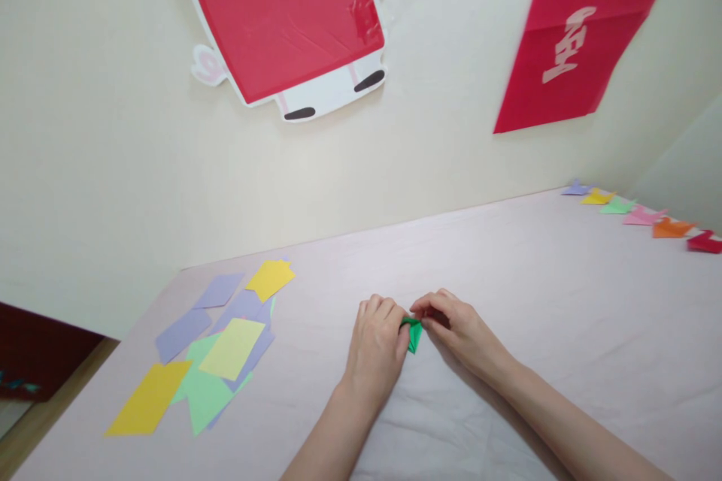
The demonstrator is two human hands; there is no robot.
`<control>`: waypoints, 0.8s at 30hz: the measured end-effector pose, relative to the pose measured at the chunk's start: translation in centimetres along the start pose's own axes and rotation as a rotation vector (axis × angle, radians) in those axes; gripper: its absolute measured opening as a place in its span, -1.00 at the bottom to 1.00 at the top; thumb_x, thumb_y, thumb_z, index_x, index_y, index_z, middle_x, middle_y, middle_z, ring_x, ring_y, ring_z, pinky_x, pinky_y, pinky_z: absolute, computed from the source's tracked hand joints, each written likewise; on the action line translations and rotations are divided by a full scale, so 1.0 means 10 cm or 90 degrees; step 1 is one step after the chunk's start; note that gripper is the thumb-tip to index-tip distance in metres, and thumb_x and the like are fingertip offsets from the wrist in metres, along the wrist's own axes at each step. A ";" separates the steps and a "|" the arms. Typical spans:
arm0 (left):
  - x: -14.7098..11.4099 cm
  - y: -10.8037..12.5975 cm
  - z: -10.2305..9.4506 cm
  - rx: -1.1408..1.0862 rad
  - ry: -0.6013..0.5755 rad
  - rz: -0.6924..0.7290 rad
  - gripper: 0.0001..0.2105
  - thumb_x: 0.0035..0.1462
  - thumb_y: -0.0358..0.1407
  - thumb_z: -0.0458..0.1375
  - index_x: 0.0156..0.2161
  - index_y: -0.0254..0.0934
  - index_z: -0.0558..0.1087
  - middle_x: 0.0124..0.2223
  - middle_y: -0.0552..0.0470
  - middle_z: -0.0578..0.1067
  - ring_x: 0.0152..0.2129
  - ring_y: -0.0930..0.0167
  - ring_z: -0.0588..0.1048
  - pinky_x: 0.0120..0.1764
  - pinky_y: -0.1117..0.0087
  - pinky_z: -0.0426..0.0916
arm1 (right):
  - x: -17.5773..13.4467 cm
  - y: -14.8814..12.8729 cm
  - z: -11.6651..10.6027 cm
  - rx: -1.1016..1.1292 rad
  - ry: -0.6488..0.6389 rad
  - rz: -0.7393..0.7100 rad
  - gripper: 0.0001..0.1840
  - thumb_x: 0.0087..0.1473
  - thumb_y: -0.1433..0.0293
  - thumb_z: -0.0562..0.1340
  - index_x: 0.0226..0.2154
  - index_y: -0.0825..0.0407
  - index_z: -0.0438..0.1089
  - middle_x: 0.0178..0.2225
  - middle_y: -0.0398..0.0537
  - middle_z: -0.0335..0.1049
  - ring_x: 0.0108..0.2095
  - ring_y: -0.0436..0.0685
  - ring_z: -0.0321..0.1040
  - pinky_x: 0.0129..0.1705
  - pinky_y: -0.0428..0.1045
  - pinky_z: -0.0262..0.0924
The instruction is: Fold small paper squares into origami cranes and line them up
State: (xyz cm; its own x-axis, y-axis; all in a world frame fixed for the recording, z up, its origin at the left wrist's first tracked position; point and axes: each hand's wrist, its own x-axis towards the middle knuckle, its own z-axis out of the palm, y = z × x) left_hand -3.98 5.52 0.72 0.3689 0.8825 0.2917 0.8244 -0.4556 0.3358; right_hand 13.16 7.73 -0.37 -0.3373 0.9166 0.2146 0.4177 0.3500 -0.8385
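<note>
A small piece of folded green paper point(414, 336) lies between my two hands, just above the pale cloth. My left hand point(379, 334) is closed on its left side, with the curled fingers covering part of it. My right hand point(454, 323) pinches the paper's upper right corner between thumb and forefinger. The visible part of the paper narrows to a point toward me, with crease lines on it. What lies under the left fingers is hidden.
Loose sheets of coloured paper, such as a yellow sheet point(150, 398), overlap at the left. Several folded paper figures, among them an orange one point(671, 228), stand in a row at the far right. Behind the cloth-covered surface point(508, 263) rises a wall point(429, 150) with red decorations.
</note>
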 end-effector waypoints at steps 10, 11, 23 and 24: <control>0.02 -0.03 0.05 -0.003 0.022 -0.041 -0.91 0.14 -0.45 0.17 -0.33 -0.24 0.36 -0.32 0.03 0.46 -0.29 0.28 0.36 -0.23 0.25 0.23 | 0.06 0.05 -0.04 -0.042 -0.046 -0.043 -0.84 0.12 0.51 0.21 -0.39 -0.01 0.48 -0.31 -0.06 0.42 -0.20 0.17 0.21 -0.10 0.08 0.11; 0.02 -0.03 0.05 -0.004 0.025 -0.043 -0.91 0.14 -0.46 0.17 -0.33 -0.24 0.36 -0.32 0.03 0.46 -0.30 0.28 0.36 -0.24 0.26 0.22 | 0.06 0.04 -0.05 -0.038 -0.055 -0.040 -0.84 0.12 0.51 0.21 -0.38 -0.01 0.49 -0.31 -0.06 0.43 -0.20 0.17 0.21 -0.10 0.08 0.11; 0.00 -0.07 -0.03 -0.076 -0.031 -0.085 -0.91 0.16 -0.47 0.14 -0.28 -0.23 0.40 -0.27 0.03 0.48 -0.26 0.27 0.35 -0.21 0.27 0.20 | 0.15 -0.08 -0.01 -0.109 -0.074 0.046 -0.90 0.03 0.47 0.30 -0.48 0.02 0.41 -0.36 -0.09 0.35 -0.22 0.17 0.19 -0.13 0.07 0.07; 0.00 -0.08 -0.02 -0.080 -0.026 -0.090 -0.91 0.17 -0.47 0.14 -0.29 -0.23 0.40 -0.28 0.03 0.48 -0.27 0.28 0.35 -0.22 0.27 0.20 | 0.16 -0.08 0.00 -0.117 -0.072 0.048 -0.92 0.03 0.47 0.30 -0.46 0.02 0.41 -0.35 -0.09 0.35 -0.22 0.17 0.19 -0.13 0.07 0.06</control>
State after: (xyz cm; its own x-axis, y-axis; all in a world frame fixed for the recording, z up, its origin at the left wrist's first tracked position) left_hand -4.73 5.83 0.66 0.2717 0.9418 0.1979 0.8105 -0.3348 0.4806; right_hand 12.30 8.93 0.65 -0.3881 0.9173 0.0889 0.5886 0.3209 -0.7420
